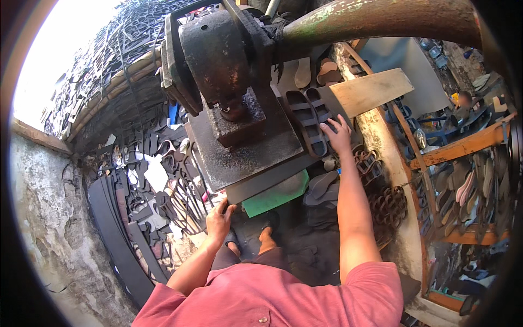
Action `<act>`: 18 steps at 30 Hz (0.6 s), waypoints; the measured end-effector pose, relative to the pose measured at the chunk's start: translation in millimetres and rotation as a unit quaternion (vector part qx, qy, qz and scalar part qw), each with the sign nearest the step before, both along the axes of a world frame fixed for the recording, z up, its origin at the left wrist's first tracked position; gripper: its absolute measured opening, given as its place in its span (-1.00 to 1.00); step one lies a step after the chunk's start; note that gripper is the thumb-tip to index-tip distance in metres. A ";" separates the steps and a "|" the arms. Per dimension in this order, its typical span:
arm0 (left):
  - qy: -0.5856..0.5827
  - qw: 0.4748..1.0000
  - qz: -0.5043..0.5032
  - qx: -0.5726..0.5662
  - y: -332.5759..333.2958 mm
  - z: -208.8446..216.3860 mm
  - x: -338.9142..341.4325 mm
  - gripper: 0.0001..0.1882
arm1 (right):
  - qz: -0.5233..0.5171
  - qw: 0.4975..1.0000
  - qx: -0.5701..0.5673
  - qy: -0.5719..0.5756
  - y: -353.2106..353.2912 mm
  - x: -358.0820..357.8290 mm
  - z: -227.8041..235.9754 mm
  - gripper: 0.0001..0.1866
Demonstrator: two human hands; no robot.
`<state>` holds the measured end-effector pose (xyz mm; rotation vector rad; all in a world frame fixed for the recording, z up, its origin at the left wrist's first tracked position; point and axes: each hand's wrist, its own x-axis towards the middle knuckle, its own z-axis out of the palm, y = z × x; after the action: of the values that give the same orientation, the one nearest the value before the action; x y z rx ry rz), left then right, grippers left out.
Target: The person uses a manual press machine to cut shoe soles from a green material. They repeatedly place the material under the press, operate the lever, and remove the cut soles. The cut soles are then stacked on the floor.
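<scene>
In front of me stands a heavy press with a dark square plate (256, 158). A black sheet (272, 179) sticks out from under its near edge, over a green board (277, 196). My left hand (219, 220) is closed at the sheet's near left corner, thumb and fingers pinching the edge. My right hand (339, 136) reaches forward to the right of the press, fingers spread and stretched out. Its fingertips touch or hover over a pair of sole-shaped cutting dies (311, 122) with crossbars; contact is hard to tell.
A thick curved lever (376, 22) crosses the top right. Below it lies a wooden board (372, 91). Dark offcuts (180, 207) pile up on the left beside long black strips (117, 234). More dies (388, 207) and stacked soles (322, 188) sit at right.
</scene>
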<state>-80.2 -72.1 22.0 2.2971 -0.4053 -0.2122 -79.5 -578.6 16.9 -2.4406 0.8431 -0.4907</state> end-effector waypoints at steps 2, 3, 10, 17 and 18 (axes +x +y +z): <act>0.012 0.999 0.031 -0.015 -6.8 5.2 3.2 -0.65 | 0.066 0.992 -0.108 -0.004 45.2 7.1 -2.0 -0.33; 0.027 0.999 0.021 -0.006 -8.0 6.6 7.2 -0.66 | 0.035 0.990 -0.134 0.017 78.3 8.7 -3.3 -0.47; 0.107 0.992 0.001 0.066 40.6 19.2 3.4 -0.59 | -0.037 0.982 0.088 -0.161 146.2 -33.2 102.9 -0.61; 0.280 0.906 0.156 -0.277 76.2 -15.7 53.4 -0.48 | 0.119 0.932 0.328 -0.097 380.6 -103.1 169.7 -0.57; 0.317 0.868 0.158 -0.348 77.8 -32.0 74.0 -0.56 | 0.156 0.945 0.280 -0.058 405.8 -87.9 163.9 -0.55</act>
<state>-6.1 5.6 -10.0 1.4328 0.2193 -0.5350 -167.4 -172.8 180.8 -1.9421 0.4493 -0.2280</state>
